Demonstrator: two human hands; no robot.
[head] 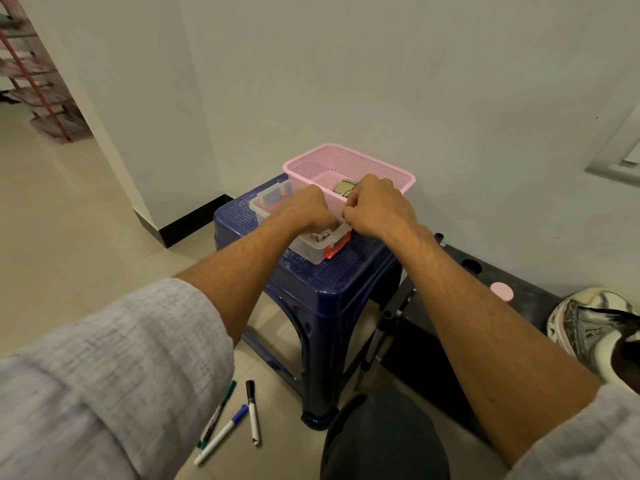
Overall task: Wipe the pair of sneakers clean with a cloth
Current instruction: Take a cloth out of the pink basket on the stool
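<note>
Head view: a blue plastic stool [311, 289] stands at the centre of the frame against a white wall, carrying two containers side by side; the pink mesh basket [408, 177], toward the wall, holds a small yellow-green piece [344, 186] with a wavy edge lying on its bottom; the clear plastic box [309, 252], nearer the camera, has an orange latch [337, 249] on its near end, and what shows inside is something white with dark marks [322, 236] and a red patch at the upper left end, the rest hidden by the arms.

Both hands meet over the seam between box and basket; the left hand [308, 209] curls its fingers down into the box, the right hand [377, 209] is bunched at the basket's near wall; whether either holds anything cannot be told.

One white-and-grey sneaker [585, 327] lies at the lower right edge of the frame on a black case [450, 341], well apart from both hands; a pink disc [501, 291] sits on the case; three markers [225, 422] lie on the floor at lower centre.
</note>
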